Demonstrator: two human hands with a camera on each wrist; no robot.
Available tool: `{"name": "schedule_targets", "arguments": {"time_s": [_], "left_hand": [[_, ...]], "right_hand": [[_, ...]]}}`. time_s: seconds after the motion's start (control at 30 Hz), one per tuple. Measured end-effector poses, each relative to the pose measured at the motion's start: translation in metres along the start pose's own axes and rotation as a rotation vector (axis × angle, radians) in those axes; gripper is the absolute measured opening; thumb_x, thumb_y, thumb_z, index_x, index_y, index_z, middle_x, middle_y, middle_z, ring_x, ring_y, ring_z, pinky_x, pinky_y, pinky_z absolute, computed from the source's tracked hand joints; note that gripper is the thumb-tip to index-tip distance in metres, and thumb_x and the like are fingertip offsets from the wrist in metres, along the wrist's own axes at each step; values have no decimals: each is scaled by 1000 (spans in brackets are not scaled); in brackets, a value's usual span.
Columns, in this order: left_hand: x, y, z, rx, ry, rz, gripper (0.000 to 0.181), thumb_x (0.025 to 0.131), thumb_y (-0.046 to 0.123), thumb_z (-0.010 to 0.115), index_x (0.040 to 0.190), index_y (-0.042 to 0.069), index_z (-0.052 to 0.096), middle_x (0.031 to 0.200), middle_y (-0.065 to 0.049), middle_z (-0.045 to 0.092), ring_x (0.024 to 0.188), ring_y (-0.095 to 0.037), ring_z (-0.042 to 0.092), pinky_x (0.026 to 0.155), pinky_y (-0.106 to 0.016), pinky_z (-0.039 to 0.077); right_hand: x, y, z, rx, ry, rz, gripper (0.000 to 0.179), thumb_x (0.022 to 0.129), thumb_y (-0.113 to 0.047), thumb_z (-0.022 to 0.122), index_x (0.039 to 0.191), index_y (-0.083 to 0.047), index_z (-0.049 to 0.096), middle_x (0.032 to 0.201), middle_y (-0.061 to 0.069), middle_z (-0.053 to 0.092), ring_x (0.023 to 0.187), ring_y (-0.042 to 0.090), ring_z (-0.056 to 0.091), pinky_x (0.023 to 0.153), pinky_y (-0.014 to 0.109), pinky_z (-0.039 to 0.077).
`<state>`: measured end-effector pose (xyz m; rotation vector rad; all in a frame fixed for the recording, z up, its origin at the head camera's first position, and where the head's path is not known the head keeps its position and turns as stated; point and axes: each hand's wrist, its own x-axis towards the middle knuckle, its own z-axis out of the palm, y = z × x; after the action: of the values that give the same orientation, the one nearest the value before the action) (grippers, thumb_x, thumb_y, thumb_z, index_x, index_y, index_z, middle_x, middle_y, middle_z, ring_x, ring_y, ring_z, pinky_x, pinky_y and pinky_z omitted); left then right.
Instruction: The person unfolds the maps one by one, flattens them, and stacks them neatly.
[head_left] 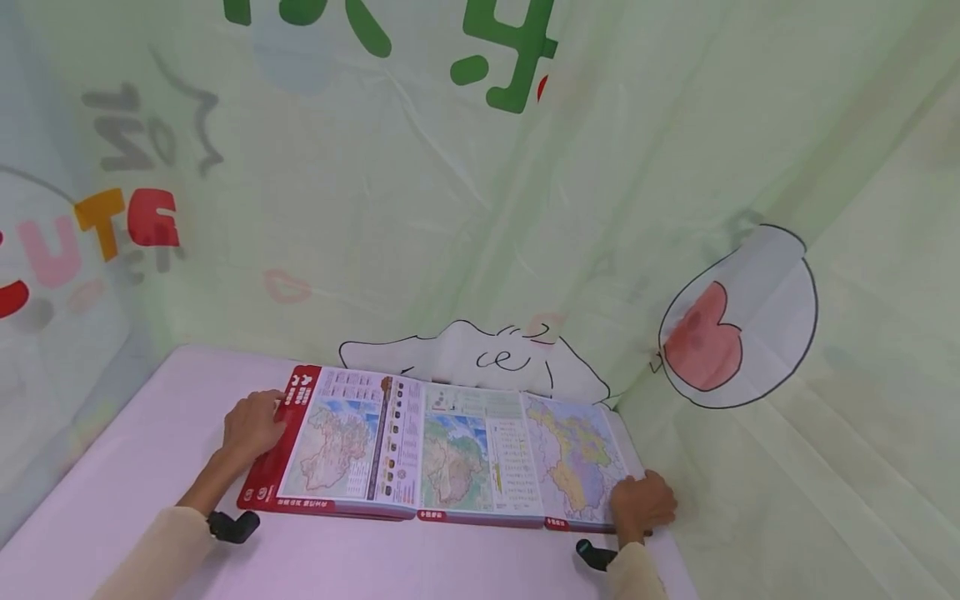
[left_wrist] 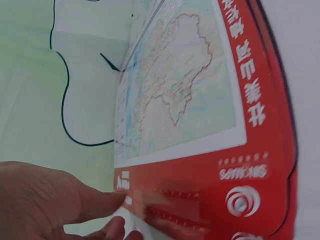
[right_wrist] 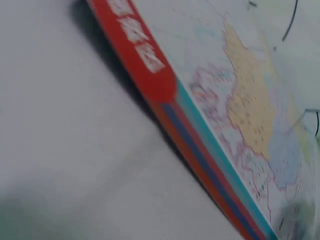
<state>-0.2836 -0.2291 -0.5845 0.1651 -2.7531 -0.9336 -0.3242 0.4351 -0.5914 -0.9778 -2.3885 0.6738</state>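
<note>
Pale green printed cloth backdrop (head_left: 465,208) filled the scene, wrapping behind and to both sides, with green characters cut off at the top edge and coloured letters at the left only partly in frame. Below it, the pale pink tabletop (head_left: 135,467) ran down out of the picture. On that, near the back corner, lay the wide red-bordered folding map book (head_left: 442,446), opened flat across several panels, its long axis running left to right and slanting slightly down toward the right; its red title strip faced the left end. Map print was too small to read from the head view.

Left hand (head_left: 251,429) rested at the book's left edge, fingers (left_wrist: 100,202) stretched out onto the red border, seemingly pressing rather than grasping; the fingertips blurred in the wrist view. Right hand (head_left: 641,500) sat at the book's near right corner, fingers curled over it, though whether it actually gripped the edge could not be made out. The right wrist view showed only the stacked page edges, blurred, no fingers.
</note>
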Motion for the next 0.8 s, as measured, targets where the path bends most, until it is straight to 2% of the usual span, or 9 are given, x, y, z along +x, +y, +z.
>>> {"name": "schedule_targets", "arguments": {"time_s": [0.1, 0.2, 0.27, 0.33, 0.4, 0.47, 0.6, 0.67, 0.8], "left_hand": [[4, 0, -4, -29, 15, 15, 63, 93, 12, 78, 147, -12, 56, 130, -37, 66, 106, -49, 69, 80, -56, 64], [10, 3, -9, -31, 19, 78, 61, 98, 10, 71, 152, -10, 52, 144, -37, 57, 123, -53, 60, 96, -67, 58], [15, 3, -9, -8, 14, 124, 61, 100, 9, 67, 155, -8, 49, 153, -36, 51, 133, -55, 52, 105, -73, 51], [20, 1, -7, 10, -3, 150, 63, 100, 8, 66, 158, -8, 46, 159, -35, 46, 142, -56, 45, 112, -77, 44], [26, -5, -3, 37, -18, 166, 65, 100, 8, 64, 159, -8, 44, 162, -34, 44, 146, -57, 40, 115, -79, 40], [32, -11, 2, 56, -37, 174, 68, 99, 8, 64, 161, -8, 42, 165, -33, 42, 149, -56, 38, 117, -80, 37], [44, -23, 12, 96, -29, 204, 69, 99, 11, 63, 162, -6, 41, 166, -32, 42, 147, -56, 38, 117, -79, 38], [49, -27, 15, 95, -11, 217, 67, 100, 12, 62, 162, -5, 41, 167, -31, 42, 147, -57, 38, 116, -78, 37], [56, -34, 18, 118, 1, 222, 65, 103, 13, 61, 163, -4, 41, 167, -30, 42, 148, -56, 37, 115, -78, 36]], "right_hand": [[-19, -19, -4, 23, 10, -112, 47, 109, -16, 55, 145, 14, 55, 138, 43, 55, 129, 60, 47, 109, 71, 36], [-43, -47, -9, 76, 22, -343, 48, 108, -23, 61, 142, 10, 61, 135, 42, 61, 125, 61, 53, 106, 73, 39], [-65, -66, -13, 119, -24, -522, 47, 107, -27, 64, 142, 6, 65, 137, 38, 64, 128, 59, 56, 107, 73, 41], [-92, -83, -16, 150, -122, -687, 49, 107, -30, 66, 145, 0, 65, 144, 34, 64, 134, 56, 57, 111, 73, 41], [-122, -96, -20, 164, -263, -816, 52, 107, -33, 67, 151, -5, 62, 154, 32, 58, 144, 55, 53, 117, 74, 38], [-150, -102, -19, 151, -410, -906, 60, 107, -38, 67, 158, -9, 57, 164, 33, 47, 152, 57, 45, 122, 76, 34], [-190, -102, -10, 37, -611, -1001, 70, 106, -49, 63, 166, -16, 48, 174, 38, 26, 161, 62, 27, 126, 81, 22], [-201, -99, -3, -29, -651, -1020, 72, 106, -55, 60, 168, -21, 44, 175, 38, 22, 162, 63, 22, 126, 83, 18], [-210, -94, 6, -61, -692, -1012, 77, 104, -62, 59, 169, -25, 42, 175, 39, 22, 163, 64, 17, 124, 86, 12]]}}
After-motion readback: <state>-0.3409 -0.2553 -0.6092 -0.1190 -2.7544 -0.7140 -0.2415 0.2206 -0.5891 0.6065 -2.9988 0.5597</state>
